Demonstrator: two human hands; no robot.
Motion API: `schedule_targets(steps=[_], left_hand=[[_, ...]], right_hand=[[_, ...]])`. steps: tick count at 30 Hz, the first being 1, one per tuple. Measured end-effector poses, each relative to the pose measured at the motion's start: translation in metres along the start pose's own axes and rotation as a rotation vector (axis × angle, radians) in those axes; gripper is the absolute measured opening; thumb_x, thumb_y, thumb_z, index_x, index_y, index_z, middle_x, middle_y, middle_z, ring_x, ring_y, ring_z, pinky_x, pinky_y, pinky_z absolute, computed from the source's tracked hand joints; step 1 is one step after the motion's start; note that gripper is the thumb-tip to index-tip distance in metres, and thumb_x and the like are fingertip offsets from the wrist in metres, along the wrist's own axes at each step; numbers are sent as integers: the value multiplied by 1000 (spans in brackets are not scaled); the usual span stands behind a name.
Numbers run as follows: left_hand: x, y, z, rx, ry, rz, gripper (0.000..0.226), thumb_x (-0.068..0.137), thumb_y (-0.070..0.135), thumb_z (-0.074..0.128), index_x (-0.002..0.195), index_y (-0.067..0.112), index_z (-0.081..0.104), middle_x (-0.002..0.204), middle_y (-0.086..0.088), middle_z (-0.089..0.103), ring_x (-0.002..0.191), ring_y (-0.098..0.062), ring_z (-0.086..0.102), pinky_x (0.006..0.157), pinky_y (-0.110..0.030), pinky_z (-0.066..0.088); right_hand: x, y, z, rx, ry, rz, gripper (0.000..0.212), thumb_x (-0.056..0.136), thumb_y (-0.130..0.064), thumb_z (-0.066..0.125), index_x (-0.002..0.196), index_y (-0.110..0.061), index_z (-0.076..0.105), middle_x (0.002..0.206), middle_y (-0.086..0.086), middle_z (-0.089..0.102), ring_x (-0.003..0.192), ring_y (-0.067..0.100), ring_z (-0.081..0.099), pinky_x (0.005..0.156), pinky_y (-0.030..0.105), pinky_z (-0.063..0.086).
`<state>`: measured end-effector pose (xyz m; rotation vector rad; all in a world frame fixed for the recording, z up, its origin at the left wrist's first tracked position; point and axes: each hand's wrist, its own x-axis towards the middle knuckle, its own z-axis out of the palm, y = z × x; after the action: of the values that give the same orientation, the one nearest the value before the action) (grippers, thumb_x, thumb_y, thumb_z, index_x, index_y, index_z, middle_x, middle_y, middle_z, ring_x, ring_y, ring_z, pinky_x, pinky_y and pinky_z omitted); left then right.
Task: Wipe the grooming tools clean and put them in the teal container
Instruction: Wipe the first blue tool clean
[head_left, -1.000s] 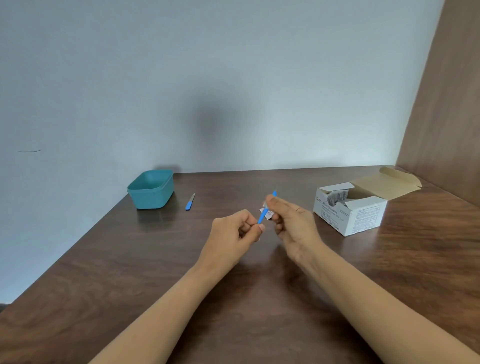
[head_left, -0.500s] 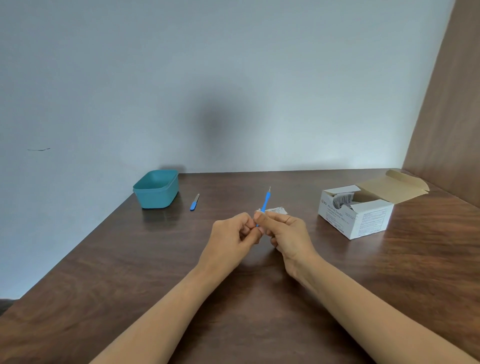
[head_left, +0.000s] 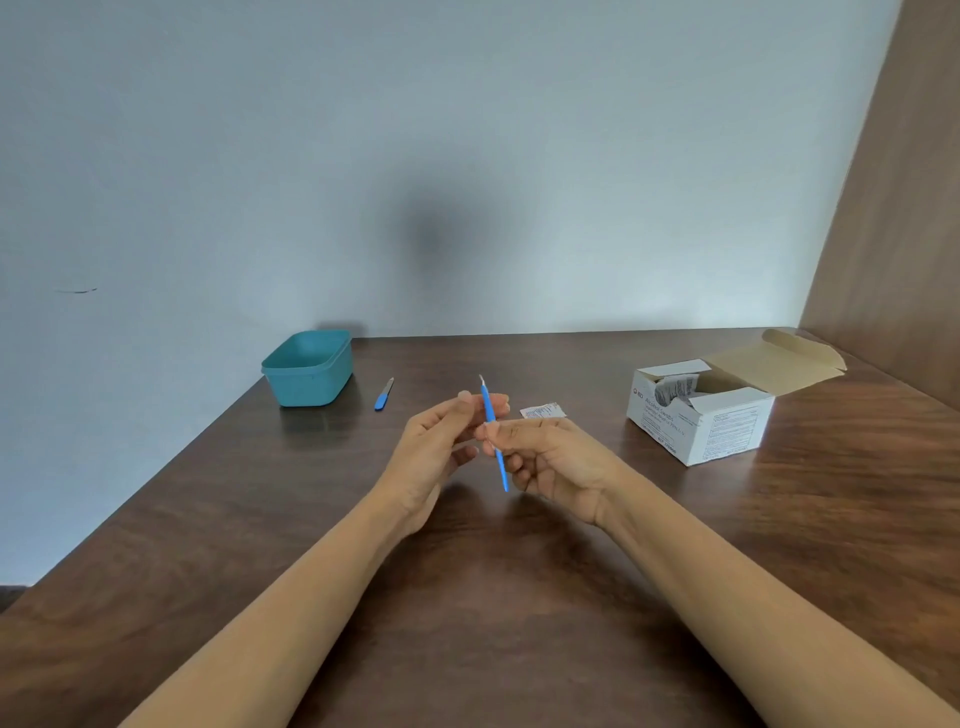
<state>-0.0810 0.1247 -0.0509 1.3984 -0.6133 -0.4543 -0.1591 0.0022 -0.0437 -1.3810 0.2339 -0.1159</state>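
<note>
**Counts on the tabletop**

Two blue grooming tools are seen: one held tool (head_left: 492, 431) between two hands, the left hand (head_left: 436, 457) and the right hand (head_left: 558, 465), and one lying tool (head_left: 384, 394). One teal container (head_left: 307, 370), one opened swab box (head_left: 698, 413) and one loose swab packet (head_left: 543, 411) are counted on one tabletop (head_left: 519, 597).

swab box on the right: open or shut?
Open. The swab box has its brown lid flap folded back toward the far right, and packets show inside the top opening.

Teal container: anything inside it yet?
The teal container shows only bare inner wall near its far rim; the near wall hides its floor, so a tool lying flat inside cannot be ruled out.
</note>
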Motion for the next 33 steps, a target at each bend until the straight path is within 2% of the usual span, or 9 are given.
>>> schedule_targets(steps=[4, 8, 11, 15, 18, 22, 27, 29, 33], left_hand=[[-3, 1, 2, -25, -24, 41, 25, 96, 23, 50, 95, 11, 73, 99, -3, 73, 75, -9, 61, 81, -28, 49], [-2, 1, 2, -7, 76, 55, 23, 93, 24, 56, 81, 16, 75, 91, -8, 72, 77, -22, 55, 81, -37, 43], [-1, 2, 0, -49, 161, 67, 21, 90, 26, 61, 76, 21, 76, 91, -1, 75, 67, -7, 53, 78, -34, 39], [3, 4, -2, -71, 266, 101, 12, 86, 23, 66, 81, 16, 74, 84, 3, 74, 62, 7, 58, 69, -20, 42], [3, 4, -1, -81, 311, 120, 16, 82, 20, 69, 89, 6, 73, 83, 3, 72, 60, 10, 59, 70, -17, 43], [6, 3, -2, -92, 335, 119, 20, 80, 22, 71, 90, 5, 73, 78, 9, 71, 60, 13, 58, 76, -21, 40], [6, 3, -3, -87, 362, 115, 15, 80, 20, 73, 84, 7, 70, 74, 8, 69, 58, 12, 57, 72, -20, 40], [7, 4, -3, -70, 371, 109, 16, 79, 22, 74, 80, 8, 69, 75, 6, 67, 58, 12, 57, 71, -21, 40], [7, 3, -3, -69, 389, 108, 20, 78, 23, 75, 68, 12, 61, 60, 10, 58, 51, 8, 52, 66, -21, 39]], right_hand=[[1, 4, 1, -28, -32, 11, 15, 85, -17, 67, 73, -15, 74, 71, -5, 66, 55, 3, 42, 56, 16, 31], [3, 6, 0, -88, -15, 21, 8, 81, -19, 72, 76, -15, 76, 75, -4, 68, 56, 3, 42, 52, 12, 35], [3, 8, 2, -191, 29, 19, 8, 74, -21, 78, 79, -14, 77, 76, 1, 67, 55, 4, 40, 53, 14, 34], [3, 10, 7, -324, 88, -40, 9, 74, -17, 79, 80, -11, 75, 69, -2, 68, 50, -1, 48, 49, 10, 35], [2, 11, 8, -389, 141, -89, 15, 71, -17, 81, 83, -10, 76, 79, -1, 74, 68, -5, 62, 61, 4, 41], [1, 13, 10, -511, 204, -189, 6, 74, -22, 79, 76, -17, 77, 75, -3, 75, 80, 4, 68, 79, 17, 49], [0, 15, 15, -729, 283, -304, 14, 82, -26, 71, 70, -20, 72, 51, -13, 61, 50, -5, 53, 52, 5, 35], [0, 16, 15, -801, 302, -347, 15, 84, -28, 70, 71, -20, 73, 57, -7, 65, 51, 0, 52, 54, 10, 38], [2, 17, 15, -894, 357, -383, 12, 83, -31, 69, 79, -22, 74, 71, -4, 71, 66, 9, 64, 70, 31, 55]])
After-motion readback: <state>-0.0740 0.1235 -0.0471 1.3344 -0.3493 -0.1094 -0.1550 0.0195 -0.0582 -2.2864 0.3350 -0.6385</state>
